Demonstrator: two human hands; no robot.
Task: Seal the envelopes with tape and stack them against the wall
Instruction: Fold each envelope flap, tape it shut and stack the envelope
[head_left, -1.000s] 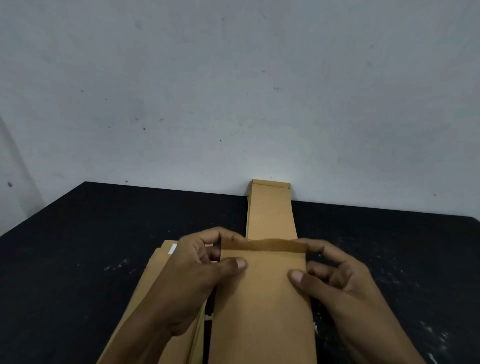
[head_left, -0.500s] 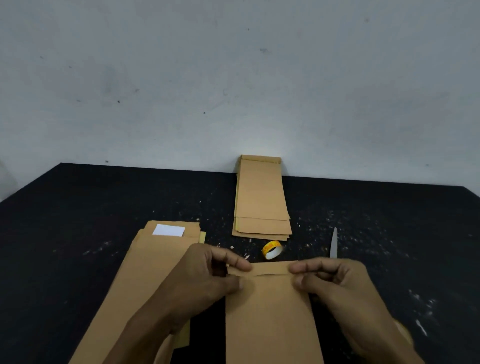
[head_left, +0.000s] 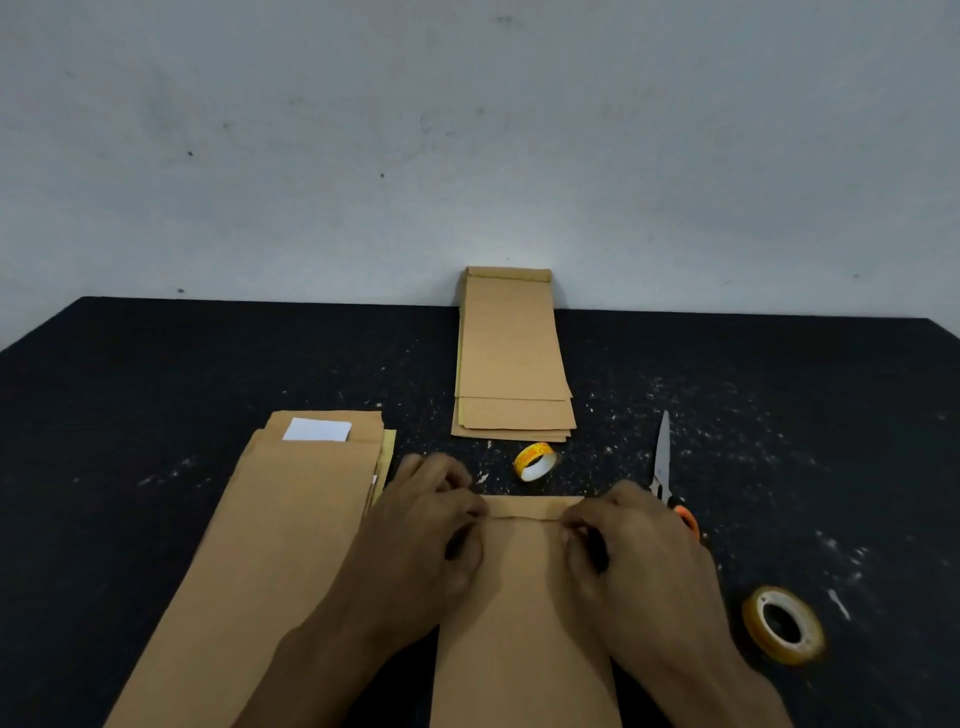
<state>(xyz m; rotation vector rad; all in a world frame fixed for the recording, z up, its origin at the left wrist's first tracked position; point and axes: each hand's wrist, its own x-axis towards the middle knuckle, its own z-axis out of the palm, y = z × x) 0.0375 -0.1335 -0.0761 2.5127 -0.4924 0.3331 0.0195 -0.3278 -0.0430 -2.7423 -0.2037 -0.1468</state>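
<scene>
Where my fingertips curl down onto the folded flap, my left hand (head_left: 426, 525) and right hand (head_left: 634, 545) each pinch a top corner of the envelope (head_left: 524, 623), thumbs tucked at the crease. It is plain brown paper, flap turned over along a straight fold, lying flat on the black table (head_left: 156, 364) right in front of me. Its long axis runs from me toward the wall (head_left: 467, 130), flap end farthest. A pile (head_left: 280, 519) lies just left, a stack (head_left: 511, 358) touches the wall ahead, with tape (head_left: 535, 461), scissors (head_left: 664, 462) and another roll (head_left: 783, 625) nearby.
</scene>
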